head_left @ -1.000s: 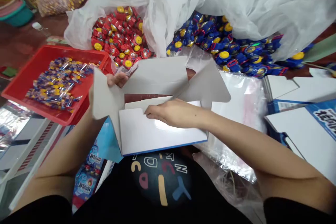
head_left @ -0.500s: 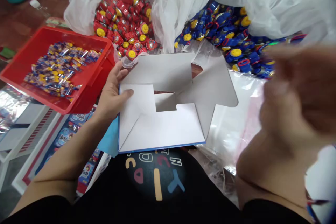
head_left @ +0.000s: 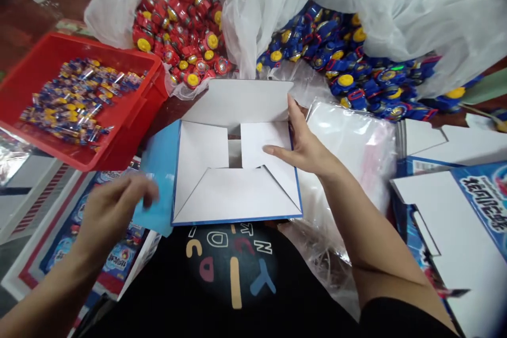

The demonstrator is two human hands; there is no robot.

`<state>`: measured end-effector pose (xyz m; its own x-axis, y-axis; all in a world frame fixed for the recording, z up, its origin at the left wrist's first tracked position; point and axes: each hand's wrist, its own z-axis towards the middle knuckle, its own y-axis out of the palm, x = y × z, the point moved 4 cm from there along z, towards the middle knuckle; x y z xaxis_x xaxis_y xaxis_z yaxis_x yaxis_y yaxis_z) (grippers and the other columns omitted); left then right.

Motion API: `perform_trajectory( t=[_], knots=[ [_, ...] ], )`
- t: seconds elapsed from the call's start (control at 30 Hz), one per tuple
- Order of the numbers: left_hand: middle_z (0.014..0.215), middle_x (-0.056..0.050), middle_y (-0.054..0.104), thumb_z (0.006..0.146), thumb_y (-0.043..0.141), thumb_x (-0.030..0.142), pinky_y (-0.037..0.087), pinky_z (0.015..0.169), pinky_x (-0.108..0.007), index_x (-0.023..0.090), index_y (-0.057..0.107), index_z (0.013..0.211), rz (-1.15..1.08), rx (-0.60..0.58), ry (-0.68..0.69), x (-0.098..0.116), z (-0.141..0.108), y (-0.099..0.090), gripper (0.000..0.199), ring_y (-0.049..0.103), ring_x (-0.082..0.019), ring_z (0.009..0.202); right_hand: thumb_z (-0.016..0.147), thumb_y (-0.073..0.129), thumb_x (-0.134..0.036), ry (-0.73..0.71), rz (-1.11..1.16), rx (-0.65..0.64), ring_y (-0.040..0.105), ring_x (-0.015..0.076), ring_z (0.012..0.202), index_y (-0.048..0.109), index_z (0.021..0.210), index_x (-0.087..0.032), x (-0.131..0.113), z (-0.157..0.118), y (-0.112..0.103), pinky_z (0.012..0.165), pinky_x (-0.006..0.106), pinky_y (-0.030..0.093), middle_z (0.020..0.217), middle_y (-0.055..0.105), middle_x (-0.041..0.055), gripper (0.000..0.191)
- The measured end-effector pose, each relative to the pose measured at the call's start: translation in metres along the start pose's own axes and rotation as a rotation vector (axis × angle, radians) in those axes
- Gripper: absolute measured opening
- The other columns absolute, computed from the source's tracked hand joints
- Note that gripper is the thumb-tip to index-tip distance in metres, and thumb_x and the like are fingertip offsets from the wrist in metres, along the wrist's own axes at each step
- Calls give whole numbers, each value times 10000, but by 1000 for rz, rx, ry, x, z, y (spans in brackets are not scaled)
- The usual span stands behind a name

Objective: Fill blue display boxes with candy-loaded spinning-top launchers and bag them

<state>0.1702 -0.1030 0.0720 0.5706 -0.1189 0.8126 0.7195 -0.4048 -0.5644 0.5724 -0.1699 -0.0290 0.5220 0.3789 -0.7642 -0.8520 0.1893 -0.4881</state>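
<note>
A white-inside, blue-edged cardboard box (head_left: 233, 195) lies against my shirt, its front and both side flaps folded inward and the far flap standing up. A small gap shows between the side flaps. My right hand (head_left: 307, 145) grips the box's right edge, thumb on the right flap and fingers behind the wall. Off the box, to its left, my left hand (head_left: 121, 203) is blurred by motion, its fingers curled; whether they hold anything is unclear. Beside it is a light-blue sheet (head_left: 158, 169) along the box's left side.
A red bin (head_left: 130, 137) of small wrapped pieces stands left. Beyond the box are white bags with red toys (head_left: 186, 31) and blue toys (head_left: 336, 53). Clear plastic bags (head_left: 340, 163) lie right, near flattened printed boxes (head_left: 455, 222). A tray of blue packets (head_left: 67, 243) is lower left.
My left hand has let go of the box and moved down and left. My right hand has come in from the right onto the box, whose right flap is now folded inward.
</note>
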Motion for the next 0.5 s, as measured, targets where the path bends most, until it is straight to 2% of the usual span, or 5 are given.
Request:
perform_trajectory(
  t=[0.03, 0.1, 0.17, 0.27, 0.5],
  knots=[
    [719, -49, 695, 1032, 583, 602, 505, 577, -322, 225, 753, 714, -60, -282, -170, -18, -24, 1, 522, 607, -183, 610, 906, 814, -555, -19, 7, 23, 153, 329, 1718, 44, 1769, -374, 1, -2, 0, 1406, 585, 165, 1856, 126, 31, 1171],
    [709, -72, 719, 1006, 560, 694, 565, 632, -362, 228, 789, 708, -170, -508, -459, -50, -65, -1, 598, 658, -228, 640, 924, 791, -548, -56, 27, 50, 302, 320, 1668, 223, 1731, -399, 1, -2, -1, 1373, 580, 273, 1797, 300, 39, 998],
    [997, -100, 820, 971, 615, 714, 631, 942, -468, 255, 870, 968, -291, -426, -617, -68, -88, 2, 525, 766, -324, 970, 918, 785, -586, -94, 24, -2, 434, 324, 1585, 511, 1565, -374, -3, 4, 1, 1323, 578, 349, 1688, 467, 57, 735],
    [1545, -79, 659, 952, 715, 639, 378, 1323, -577, 327, 749, 1418, -535, -326, -651, -71, -102, 25, 562, 574, -384, 1483, 977, 619, -738, -120, -43, -166, 481, 354, 1534, 739, 1197, -275, -19, 21, 7, 1296, 615, 321, 1634, 535, 107, 526],
    [1703, -63, 492, 982, 754, 328, 275, 1391, -556, 288, 685, 1435, -1053, -235, -605, -60, -107, 83, 461, 329, -316, 1664, 623, 713, -1012, 125, -423, -216, 517, 493, 1344, 654, 864, -205, -41, 55, 29, 1130, 762, 360, 1334, 669, 151, 845]
  ],
)
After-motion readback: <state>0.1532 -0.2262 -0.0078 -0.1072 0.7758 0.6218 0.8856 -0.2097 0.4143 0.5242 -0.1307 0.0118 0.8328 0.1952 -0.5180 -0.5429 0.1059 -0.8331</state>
